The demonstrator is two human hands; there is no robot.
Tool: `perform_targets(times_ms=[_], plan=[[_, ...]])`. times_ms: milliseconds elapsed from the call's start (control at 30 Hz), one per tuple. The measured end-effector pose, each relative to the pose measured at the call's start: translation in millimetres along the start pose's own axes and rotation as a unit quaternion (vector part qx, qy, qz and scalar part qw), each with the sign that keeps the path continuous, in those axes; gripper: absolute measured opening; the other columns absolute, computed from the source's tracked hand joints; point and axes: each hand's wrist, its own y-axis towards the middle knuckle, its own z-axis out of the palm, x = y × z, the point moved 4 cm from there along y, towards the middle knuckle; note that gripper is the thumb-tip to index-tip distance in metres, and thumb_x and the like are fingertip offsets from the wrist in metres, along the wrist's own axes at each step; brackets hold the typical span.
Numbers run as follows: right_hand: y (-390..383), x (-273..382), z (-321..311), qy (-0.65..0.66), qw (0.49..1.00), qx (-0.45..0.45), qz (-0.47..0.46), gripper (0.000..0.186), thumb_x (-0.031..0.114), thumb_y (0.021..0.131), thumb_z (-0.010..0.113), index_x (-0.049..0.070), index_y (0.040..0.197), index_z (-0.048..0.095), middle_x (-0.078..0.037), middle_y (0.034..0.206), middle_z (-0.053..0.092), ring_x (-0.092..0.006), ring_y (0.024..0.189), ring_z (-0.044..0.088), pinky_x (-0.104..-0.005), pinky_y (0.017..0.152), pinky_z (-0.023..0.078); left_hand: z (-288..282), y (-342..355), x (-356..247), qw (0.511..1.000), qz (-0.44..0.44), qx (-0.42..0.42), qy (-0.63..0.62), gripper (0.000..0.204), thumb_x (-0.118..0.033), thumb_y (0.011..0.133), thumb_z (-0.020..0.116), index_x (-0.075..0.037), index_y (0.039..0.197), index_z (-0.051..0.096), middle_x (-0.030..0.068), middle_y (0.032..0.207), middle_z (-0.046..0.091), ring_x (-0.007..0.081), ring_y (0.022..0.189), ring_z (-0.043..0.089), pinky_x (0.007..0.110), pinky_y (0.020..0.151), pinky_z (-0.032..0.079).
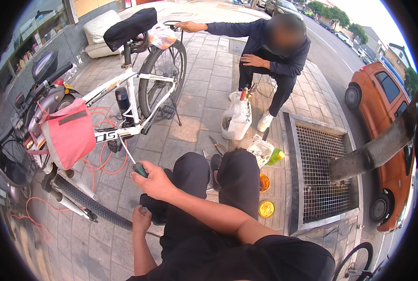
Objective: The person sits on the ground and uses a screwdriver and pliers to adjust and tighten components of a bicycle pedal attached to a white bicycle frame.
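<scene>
My right hand (154,181) is closed around the dark green handle of a screwdriver (139,169). Its slim metal shaft points up and away toward the lower frame of a white bicycle (133,100); whether the tip touches the frame is unclear. Lower down, beside my left knee, my left hand (141,218) has its fingers curled together. What they hold, if anything, cannot be made out. Right beside that hand is a black object (155,208), partly covered by my right forearm. A pink bag (70,133) hangs at the bicycle's front.
Orange cable (107,165) loops over the paving. Pliers (217,144), a white cut-open jug (237,117) with tools, a white tray (261,149) and yellow containers (266,208) lie ahead and right. Across from me, a crouching person (274,51) touches the bicycle's rear. A metal grate (323,154) surrounds a tree trunk.
</scene>
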Motion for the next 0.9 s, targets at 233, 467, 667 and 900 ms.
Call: perform_targets(times_ms=[233,467,667,900], plan=[[-2,43,-90,0.080,0.989,-0.121,0.023,0.026,0.025,0.104,0.071,0.004,0.118,0.064,-0.001,0.068,0.060,-0.0086,0.050,0.055,-0.0268,0.047,0.045,-14,-80,-217,0.770,0.343,0.299,-0.446,0.035,-0.030,0.111,0.061,0.000,0.127,0.066,0.0129,0.089,0.072,0.0281,0.091,0.068,0.043,0.085,0.055],[-18,50,-132,0.050,0.985,-0.162,0.033,0.026,0.024,0.105,0.069,0.002,0.118,0.064,-0.003,0.067,0.060,-0.0103,0.049,0.054,-0.0279,0.047,0.043,-3,-202,-323,0.404,0.425,0.728,-0.356,0.038,-0.034,0.113,0.051,-0.003,0.126,0.069,0.0110,0.117,0.076,0.0324,0.123,0.056,0.048,0.108,0.041],[-26,41,-141,0.039,0.984,-0.171,0.038,0.028,0.026,0.105,0.069,0.002,0.119,0.064,-0.003,0.068,0.061,-0.0106,0.049,0.055,-0.0278,0.048,0.044,-12,-211,-339,0.317,0.460,0.760,-0.331,0.035,-0.032,0.113,0.049,-0.005,0.123,0.069,0.0086,0.122,0.072,0.0308,0.116,0.055,0.045,0.106,0.036],[-24,37,-128,0.065,0.983,-0.169,0.033,0.026,0.023,0.105,0.070,0.002,0.118,0.064,-0.003,0.068,0.061,-0.0107,0.050,0.055,-0.0282,0.048,0.045,-36,-216,-366,0.296,0.530,0.757,-0.240,0.051,-0.051,0.108,0.051,-0.008,0.093,0.075,0.0082,0.092,0.069,0.0297,0.090,0.056,0.045,0.087,0.036]])
